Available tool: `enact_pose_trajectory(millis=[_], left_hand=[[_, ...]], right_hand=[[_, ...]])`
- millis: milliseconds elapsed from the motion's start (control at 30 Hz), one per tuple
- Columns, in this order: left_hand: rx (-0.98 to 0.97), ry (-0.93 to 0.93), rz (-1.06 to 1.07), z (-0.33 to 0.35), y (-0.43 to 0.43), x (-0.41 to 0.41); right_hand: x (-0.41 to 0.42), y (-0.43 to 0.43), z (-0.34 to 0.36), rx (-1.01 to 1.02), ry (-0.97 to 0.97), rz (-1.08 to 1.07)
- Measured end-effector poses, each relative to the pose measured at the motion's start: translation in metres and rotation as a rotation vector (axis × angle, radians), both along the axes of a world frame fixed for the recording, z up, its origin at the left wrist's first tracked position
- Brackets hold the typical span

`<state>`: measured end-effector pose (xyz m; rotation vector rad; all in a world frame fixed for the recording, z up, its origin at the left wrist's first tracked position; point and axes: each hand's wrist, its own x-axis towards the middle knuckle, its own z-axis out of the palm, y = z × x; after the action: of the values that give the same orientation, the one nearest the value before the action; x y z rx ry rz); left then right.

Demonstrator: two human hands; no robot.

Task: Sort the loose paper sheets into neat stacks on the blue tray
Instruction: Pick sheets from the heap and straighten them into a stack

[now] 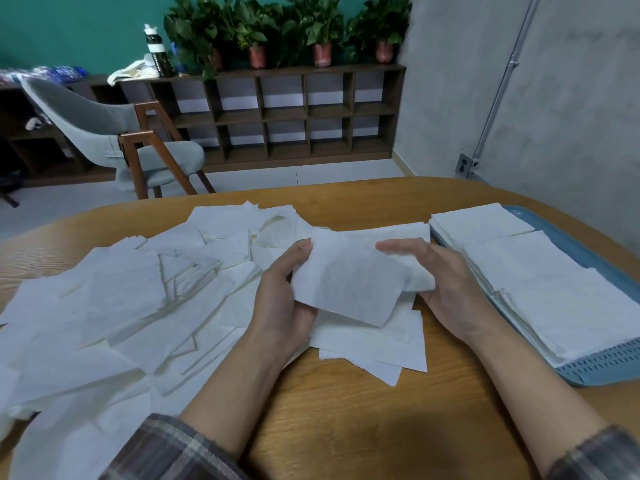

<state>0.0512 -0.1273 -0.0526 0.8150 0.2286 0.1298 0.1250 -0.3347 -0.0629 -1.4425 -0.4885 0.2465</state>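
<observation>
While held just above the table (346,427), one paper sheet (349,282): white, thin, faintly textured, roughly rectangular, tilted. Its left edge pinched between thumb and fingers of the left hand (280,306); its right side likewise by the right hand (446,292). Remaining loose sheets (121,306): overlapping heap, left. On the blue tray (595,368), right: three neat white stacks (554,289).

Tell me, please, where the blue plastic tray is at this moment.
In the head view, the blue plastic tray lies on the wooden table's right side, just beyond the right hand, bearing neat white paper stacks.
</observation>
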Motion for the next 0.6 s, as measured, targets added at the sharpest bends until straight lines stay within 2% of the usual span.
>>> enact_pose_trajectory(millis=[133, 233, 333, 433, 467, 600], left_hand=[[-0.027, 0.01, 0.01, -0.004, -0.002, 0.001], [0.1, 0.019, 0.022, 0.001, -0.001, 0.001], [0.334, 0.004, 0.044, 0.007, 0.007, 0.001], [0.799, -0.105, 0.055, 0.009, 0.018, -0.002], [0.885, -0.139, 0.033, 0.009, 0.02, -0.003], [0.958, -0.177, -0.012, 0.011, 0.02, -0.007]], right_hand=[[-0.007, 0.003, 0.001, -0.125, -0.069, -0.07], [-0.011, 0.004, 0.006, -0.175, -0.094, -0.103], [-0.011, 0.002, 0.007, -0.163, -0.093, -0.096], [-0.01, 0.001, 0.007, -0.181, -0.056, -0.066], [-0.01, 0.001, 0.007, -0.193, -0.055, -0.059], [-0.01, 0.001, 0.006, -0.205, -0.061, -0.045]])
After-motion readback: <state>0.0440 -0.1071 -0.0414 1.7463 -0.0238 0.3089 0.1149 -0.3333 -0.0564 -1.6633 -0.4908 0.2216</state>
